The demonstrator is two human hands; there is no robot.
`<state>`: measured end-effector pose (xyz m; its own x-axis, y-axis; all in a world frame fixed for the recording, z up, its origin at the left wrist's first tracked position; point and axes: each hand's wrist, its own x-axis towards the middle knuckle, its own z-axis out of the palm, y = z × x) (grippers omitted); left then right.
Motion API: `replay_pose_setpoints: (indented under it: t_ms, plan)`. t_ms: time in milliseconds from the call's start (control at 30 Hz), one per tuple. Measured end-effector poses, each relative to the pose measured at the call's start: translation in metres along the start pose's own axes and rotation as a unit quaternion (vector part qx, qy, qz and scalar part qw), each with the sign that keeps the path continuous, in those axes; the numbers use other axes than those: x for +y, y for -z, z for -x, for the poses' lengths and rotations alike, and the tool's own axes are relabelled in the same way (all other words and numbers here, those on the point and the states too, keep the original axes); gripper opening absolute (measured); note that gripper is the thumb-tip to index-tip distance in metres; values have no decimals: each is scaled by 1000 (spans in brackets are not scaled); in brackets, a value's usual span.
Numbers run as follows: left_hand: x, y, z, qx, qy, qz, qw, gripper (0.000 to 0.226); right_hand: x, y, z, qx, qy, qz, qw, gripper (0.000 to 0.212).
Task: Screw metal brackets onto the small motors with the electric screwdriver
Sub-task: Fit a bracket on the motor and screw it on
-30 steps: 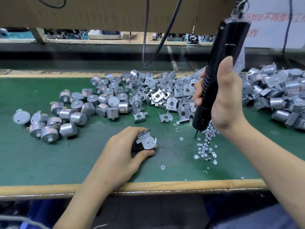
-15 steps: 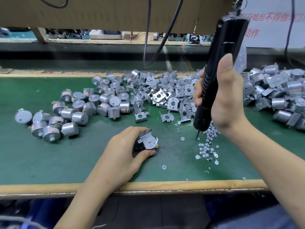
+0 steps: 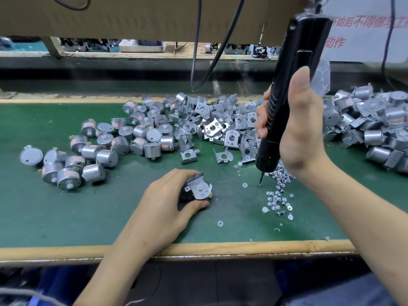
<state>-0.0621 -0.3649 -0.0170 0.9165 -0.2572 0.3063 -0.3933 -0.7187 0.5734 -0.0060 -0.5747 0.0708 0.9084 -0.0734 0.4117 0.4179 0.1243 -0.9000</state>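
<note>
Where I sit, a green-matted surface (image 3: 66, 217) runs the full width, finished at the near side with a pale wooden edge strip (image 3: 220, 248). Beyond it lies a dark trough, then a further bench of blurred clutter. Overhead is a brown cardboard panel (image 3: 154, 14); two black cables (image 3: 196, 51) hang below it. At far right is a white sign with red characters (image 3: 364, 29).

Stock on the surface, left to right:
- loose silver cylindrical motors (image 3: 123, 142), some with red labels, spread in a wide group;
- bent sheet-metal brackets with round holes (image 3: 212, 127), heaped just beside them at centre;
- small silver screws (image 3: 278, 197), scattered at centre right;
- white plastic washers (image 3: 220, 223), few, lying apart near the screws;
- motors with brackets attached (image 3: 375, 129), piled at far right.

My left grip (image 3: 163, 208) is closed round one small silver motor with a metal bracket on its face (image 3: 198, 188). Fingers go over the top and the thumb goes beneath. It rests on the mat, front of centre.

My right grip (image 3: 302, 129) is wrapped round the long black electric screwdriver (image 3: 287, 96), with the thumb laid straight up its body. The tool is near upright, its top leaning right. Its bit points down at a single screw (image 3: 258, 184) on the left fringe of the scatter; whether it touches, I cannot tell. It stands apart from the held motor, to that motor's right.
</note>
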Motion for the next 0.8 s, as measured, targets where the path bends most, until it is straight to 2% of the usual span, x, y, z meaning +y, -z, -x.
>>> replay_pose_setpoints:
  t_ms: [500,800]
  plan:
    - [-1,-1,0,4,0,5,1000,46,5,3,-2,14,-1,1,1000,97]
    - [-1,-1,1,5,1,7,1000,44,9,-1,1,15,-3,10,1000,92]
